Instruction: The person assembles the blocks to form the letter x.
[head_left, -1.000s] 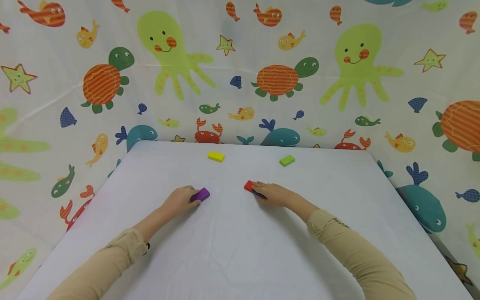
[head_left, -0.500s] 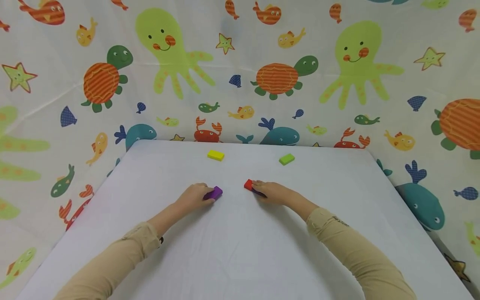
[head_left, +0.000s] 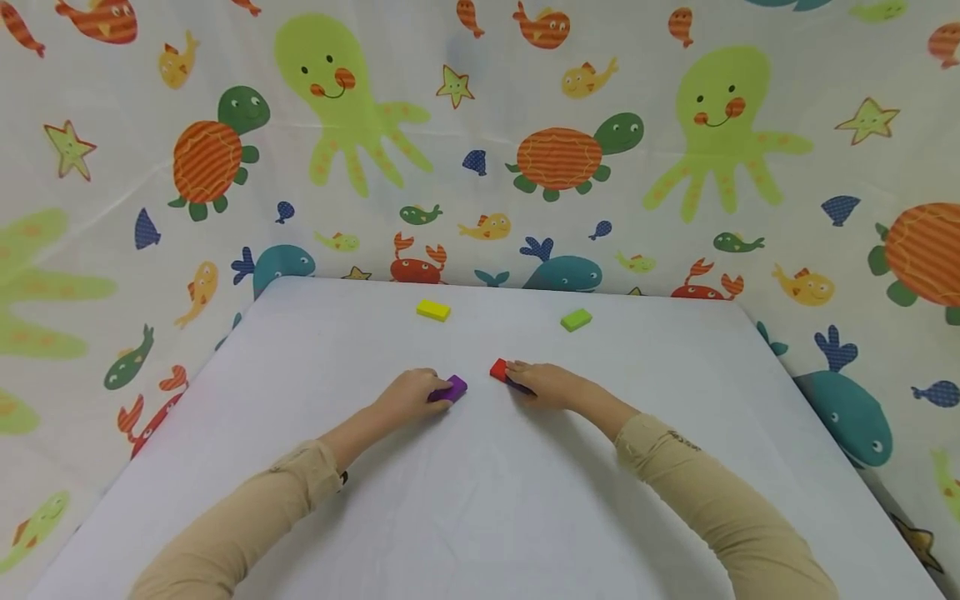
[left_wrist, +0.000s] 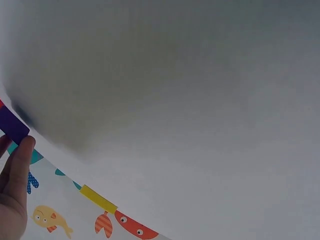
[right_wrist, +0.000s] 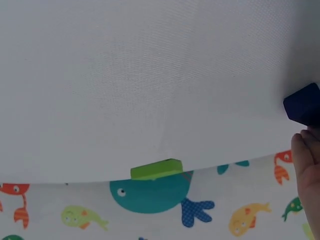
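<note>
My left hand (head_left: 407, 395) grips a purple block (head_left: 456, 387) at the middle of the white table, thumb and fingers on its sides. In the left wrist view the purple block (left_wrist: 13, 125) appears at the left edge, with a sliver of red just past it. To the right, my right hand (head_left: 551, 387) holds a dark blue block (head_left: 520, 387), mostly hidden under the fingers. A red block (head_left: 498, 369) sits against its far left end, by the fingertips. Only part of the dark blue block (right_wrist: 302, 105) shows in the right wrist view. A small gap separates the purple and red blocks.
Toward the table's back edge lie a yellow block (head_left: 433, 310) and, farther right, a light green block (head_left: 576, 320). A curtain (head_left: 480, 108) printed with sea animals hangs behind and along the sides of the white table (head_left: 465, 500).
My left hand has moved right with the purple block, closing the distance to the red block. The right hand and the blocks by it stay in place.
</note>
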